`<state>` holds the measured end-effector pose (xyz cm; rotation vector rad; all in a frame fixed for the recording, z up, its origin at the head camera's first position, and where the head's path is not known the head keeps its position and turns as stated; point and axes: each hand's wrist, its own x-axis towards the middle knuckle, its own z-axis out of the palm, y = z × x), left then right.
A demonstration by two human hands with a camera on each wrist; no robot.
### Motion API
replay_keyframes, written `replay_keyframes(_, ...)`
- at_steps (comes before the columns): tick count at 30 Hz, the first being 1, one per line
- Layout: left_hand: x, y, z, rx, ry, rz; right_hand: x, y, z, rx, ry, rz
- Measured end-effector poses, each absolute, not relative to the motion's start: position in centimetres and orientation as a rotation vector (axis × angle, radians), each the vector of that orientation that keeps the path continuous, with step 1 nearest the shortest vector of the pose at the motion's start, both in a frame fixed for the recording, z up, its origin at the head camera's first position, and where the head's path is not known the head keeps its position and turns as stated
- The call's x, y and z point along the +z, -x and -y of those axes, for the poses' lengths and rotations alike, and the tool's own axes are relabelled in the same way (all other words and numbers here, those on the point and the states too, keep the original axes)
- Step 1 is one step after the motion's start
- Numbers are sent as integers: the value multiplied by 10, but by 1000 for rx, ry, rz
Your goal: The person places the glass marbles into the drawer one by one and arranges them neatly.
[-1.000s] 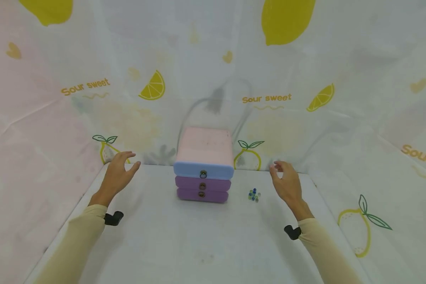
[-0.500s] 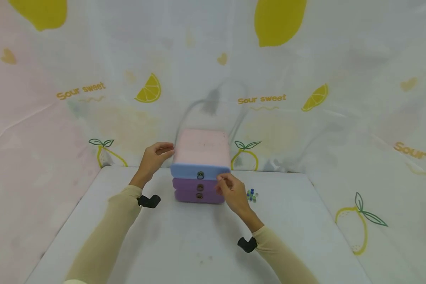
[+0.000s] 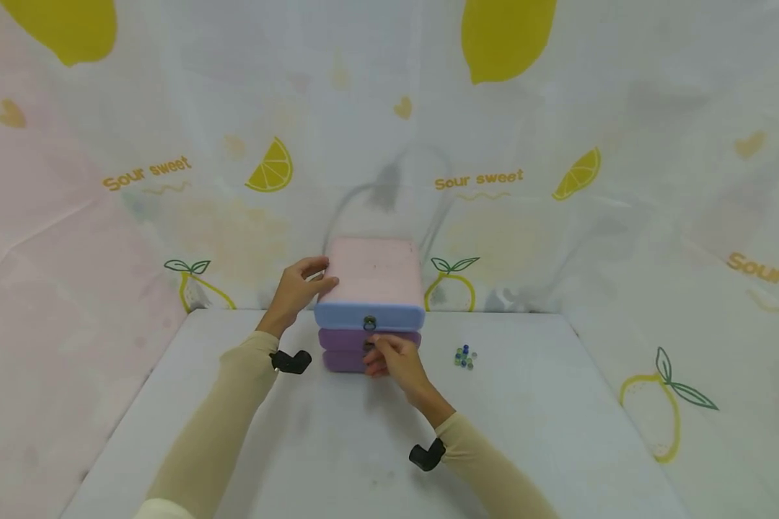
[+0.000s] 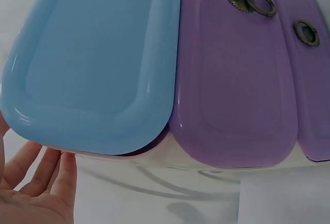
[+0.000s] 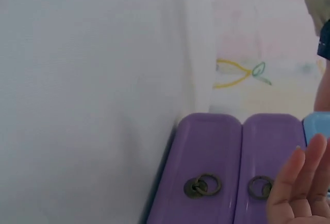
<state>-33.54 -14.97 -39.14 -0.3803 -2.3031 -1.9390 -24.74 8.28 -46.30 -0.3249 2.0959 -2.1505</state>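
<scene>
A small drawer box has a pink top [image 3: 373, 270], a blue top drawer [image 3: 340, 316] and two purple drawers [image 4: 237, 80] beneath. Each drawer front carries a bronze ring pull. My left hand [image 3: 295, 294] rests on the box's upper left edge, thumb on the pink top, fingers extended along the side. My right hand [image 3: 399, 364] is in front of the drawers, fingertips just below the blue drawer's ring pull [image 3: 370, 324]. In the right wrist view, its visible fingers [image 5: 301, 175] are relaxed, beside the middle drawer's ring pull [image 5: 260, 187]; the thumb is out of view.
A small cluster of blue, green and clear glass marbles [image 3: 464, 357] lies on the white table [image 3: 526, 404] right of the box. Behind stands a lemon-print cloth backdrop [image 3: 506, 245], which also closes in both sides.
Both hands have come inward from either side to the box. My left hand now touches its upper left edge; my right hand has moved left to the drawer fronts. All drawers look unmoved.
</scene>
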Motion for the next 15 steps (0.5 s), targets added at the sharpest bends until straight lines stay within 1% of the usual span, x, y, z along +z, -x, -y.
replay_keyframes(9, -400, 339, 151, -2034, 439, 2291, -457, 243, -72, -2162, 245, -2062)
replay_keyframes(15, -388, 328, 152, -2093, 504, 2227, -459, 247, -67, -2209, 209, -2008)
